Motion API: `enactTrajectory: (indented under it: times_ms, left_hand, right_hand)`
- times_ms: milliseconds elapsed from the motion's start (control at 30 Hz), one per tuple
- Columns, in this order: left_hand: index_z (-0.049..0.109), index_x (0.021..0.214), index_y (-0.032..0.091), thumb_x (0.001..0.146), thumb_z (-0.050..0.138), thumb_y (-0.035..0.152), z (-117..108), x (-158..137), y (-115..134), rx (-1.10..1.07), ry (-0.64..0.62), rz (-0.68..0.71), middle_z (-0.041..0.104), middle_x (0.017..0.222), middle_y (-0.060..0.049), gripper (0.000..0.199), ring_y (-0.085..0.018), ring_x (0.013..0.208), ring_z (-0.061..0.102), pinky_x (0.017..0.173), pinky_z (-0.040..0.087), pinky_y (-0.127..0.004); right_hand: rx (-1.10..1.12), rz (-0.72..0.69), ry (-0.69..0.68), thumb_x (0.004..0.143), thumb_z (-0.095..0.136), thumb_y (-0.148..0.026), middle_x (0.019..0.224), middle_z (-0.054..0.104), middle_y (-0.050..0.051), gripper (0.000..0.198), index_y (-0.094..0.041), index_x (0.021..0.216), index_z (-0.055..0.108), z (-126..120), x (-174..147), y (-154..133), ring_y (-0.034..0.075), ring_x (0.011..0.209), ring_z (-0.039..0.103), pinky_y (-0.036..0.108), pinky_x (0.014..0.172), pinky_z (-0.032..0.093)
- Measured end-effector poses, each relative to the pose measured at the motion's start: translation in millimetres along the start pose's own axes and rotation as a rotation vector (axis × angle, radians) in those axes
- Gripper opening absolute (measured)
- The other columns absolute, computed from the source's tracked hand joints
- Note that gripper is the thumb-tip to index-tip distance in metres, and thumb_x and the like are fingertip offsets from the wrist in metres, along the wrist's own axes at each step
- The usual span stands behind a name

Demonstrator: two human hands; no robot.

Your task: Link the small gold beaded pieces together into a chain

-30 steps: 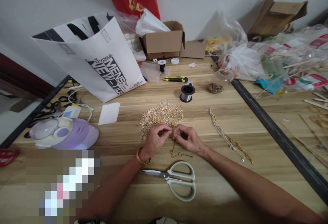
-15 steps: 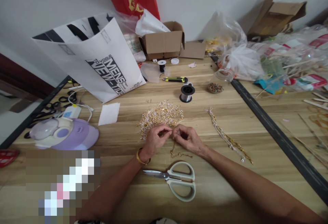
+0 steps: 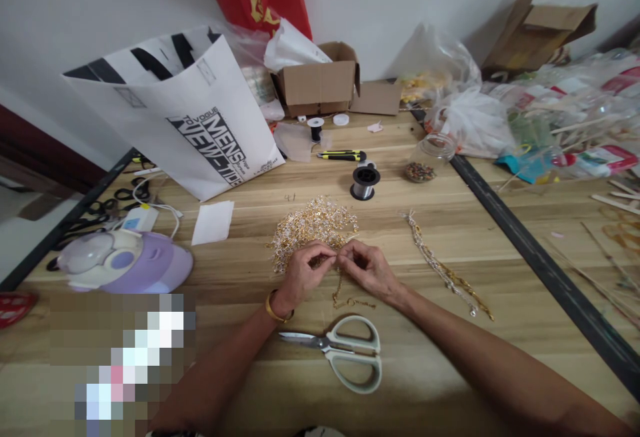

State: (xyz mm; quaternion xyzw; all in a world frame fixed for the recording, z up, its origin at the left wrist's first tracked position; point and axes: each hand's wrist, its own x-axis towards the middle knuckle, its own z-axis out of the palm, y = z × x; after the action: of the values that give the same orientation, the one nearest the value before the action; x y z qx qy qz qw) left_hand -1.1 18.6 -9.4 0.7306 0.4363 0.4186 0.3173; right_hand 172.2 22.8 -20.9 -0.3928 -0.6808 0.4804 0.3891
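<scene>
My left hand [image 3: 311, 269] and my right hand [image 3: 367, 267] meet fingertip to fingertip at the middle of the table, both pinched closed. From under the right fingertips a thin gold chain [image 3: 350, 302] runs down onto the wood. Whatever the left fingers pinch is too small to make out. Just behind the hands lies a heap of gold and clear jewellery pieces [image 3: 313, 224], partly covered by the left hand. Scissors with pale handles [image 3: 355, 354] rest in front of the hands. To the right, gold and silver chains [image 3: 445, 267] are laid out lengthwise.
Behind the heap are a spool of wire [image 3: 363, 184], a yellow-black utility knife [image 3: 343, 155] and a glass jar of beads [image 3: 423, 164]. A white paper bag [image 3: 200, 117] and a lilac bottle [image 3: 150, 260] stand left. Cardboard box [image 3: 320, 84] and plastic bags [image 3: 470, 120] line the back.
Hardly anything differs. The fingertips of both hands have shifted very slightly, still pinched together at the same spot; the scissors and chains lie as before.
</scene>
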Motion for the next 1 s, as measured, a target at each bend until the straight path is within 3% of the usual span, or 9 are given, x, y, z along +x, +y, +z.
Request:
enactTrajectory:
  times_ms: [500,700,1000]
  left_hand:
    - [0.064,0.077,0.016,0.081,0.058,0.015,0,-1,1,0.077,-0.002,0.058,0.066,0.079,-0.006,0.006,-0.017,0.076,0.059,0.073,0.047,-0.029]
    - [0.061,0.075,0.015,0.089,0.049,0.023,-3,-1,8,0.033,-0.041,0.000,0.062,0.076,-0.004,0.020,-0.015,0.074,0.056,0.072,0.043,-0.027]
    - [0.059,0.071,0.015,0.086,0.053,0.024,-4,1,9,-0.030,-0.077,-0.049,0.060,0.071,-0.002,0.018,-0.014,0.069,0.054,0.068,0.042,-0.024]
  right_hand:
    - [0.019,-0.015,0.007,0.087,0.054,-0.036,0.058,0.045,-0.004,0.019,-0.017,0.086,0.054,1,0,2,0.010,0.051,0.039,0.022,0.048,0.031]
    - [-0.008,-0.035,-0.018,0.087,0.053,-0.034,0.056,0.042,-0.005,0.018,-0.017,0.082,0.054,0,0,1,0.009,0.050,0.037,0.022,0.048,0.030]
    - [0.043,-0.007,-0.068,0.086,0.055,-0.035,0.058,0.042,-0.006,0.019,-0.016,0.083,0.053,2,0,2,0.008,0.050,0.036,0.020,0.046,0.029]
